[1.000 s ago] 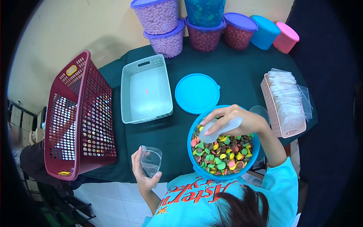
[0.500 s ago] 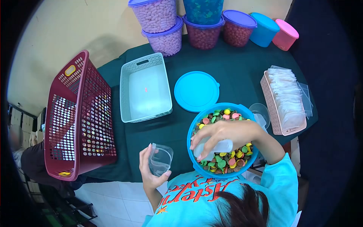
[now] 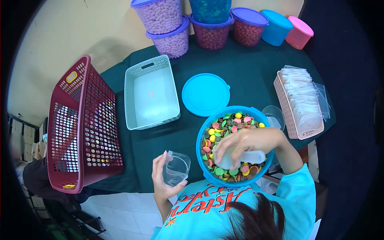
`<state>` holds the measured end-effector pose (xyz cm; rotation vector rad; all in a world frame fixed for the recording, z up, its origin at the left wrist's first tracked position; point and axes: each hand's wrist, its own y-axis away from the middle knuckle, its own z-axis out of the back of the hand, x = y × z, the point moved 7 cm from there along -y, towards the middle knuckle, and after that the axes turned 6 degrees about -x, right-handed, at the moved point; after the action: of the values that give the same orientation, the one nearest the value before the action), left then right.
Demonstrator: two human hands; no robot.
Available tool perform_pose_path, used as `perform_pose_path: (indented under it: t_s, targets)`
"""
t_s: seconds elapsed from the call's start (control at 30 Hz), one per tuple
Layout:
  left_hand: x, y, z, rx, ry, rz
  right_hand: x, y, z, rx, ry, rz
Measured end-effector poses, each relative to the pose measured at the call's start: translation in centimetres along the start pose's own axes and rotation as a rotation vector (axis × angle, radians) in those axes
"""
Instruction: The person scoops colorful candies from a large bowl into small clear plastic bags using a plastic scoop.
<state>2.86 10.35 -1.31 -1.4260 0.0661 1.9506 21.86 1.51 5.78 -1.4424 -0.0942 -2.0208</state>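
Note:
My left hand (image 3: 162,182) grips a clear plastic pouch (image 3: 177,169), its thumb and fingers spreading the mouth apart. The pouch is see-through with nothing visible inside. My right hand (image 3: 250,144) is closed on a translucent white scoop (image 3: 253,157), low over the sweets in a round blue tub (image 3: 201,160). Brown, green, yellow and pink button-shaped sweets (image 3: 219,171) fill the tub. Part of the scoop's bowl is hidden by my fingers.
A round blue lid (image 3: 206,95) and a pale green basket (image 3: 154,96) lie beyond the tub. To the right are a pink basket of pouches (image 3: 302,102) and a clear round container (image 3: 274,117). A maroon laundry basket (image 3: 100,136) stands left. Lidded tubs (image 3: 210,37) line the back.
My right hand has moved slightly right with the scoop, uncovering more sweets at the tub's left. My left hand, holding the pouch, has shifted a little to the right.

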Motion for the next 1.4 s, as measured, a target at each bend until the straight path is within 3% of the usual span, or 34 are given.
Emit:
perform_pose_path:
  t_s: [0.13,0.3,0.6,0.73,0.83,0.87,0.93,1.23,1.4]
  targets:
    - [0.3,0.1,-0.3,0.017,0.006,0.008,1.2,0.4,0.2,-0.085,0.041,0.034]
    - [0.1,-0.1,-0.4,0.026,-0.024,0.003,0.1,0.8,-3.2,0.044,-0.08,-0.035]
    - [0.6,0.1,-0.2,0.017,-0.05,0.005,0.2,1.8,-2.3,-0.006,-0.087,-0.025]
    - [0.7,0.2,-0.1,0.018,-0.046,0.004,0.6,3.1,1.1,-0.141,-0.062,-0.016]
    - [0.7,0.2,-0.1,0.022,-0.049,0.007,1.2,3.5,4.1,-0.477,0.015,-0.005]
    - [0.8,0.1,-0.2,0.031,-0.042,0.011,1.1,3.0,4.0,-0.477,0.017,-0.001]
    - [0.7,0.1,-0.3,0.04,-0.047,0.0,0.3,2.9,5.0,-0.689,0.234,-0.117]
    - [0.7,0.3,-0.1,0.048,-0.054,0.001,-0.7,3.2,3.6,-0.542,0.331,-0.182]
    - [0.7,0.3,-0.2,0.047,-0.05,0.002,-0.3,5.7,3.1,-0.588,0.286,-0.267]
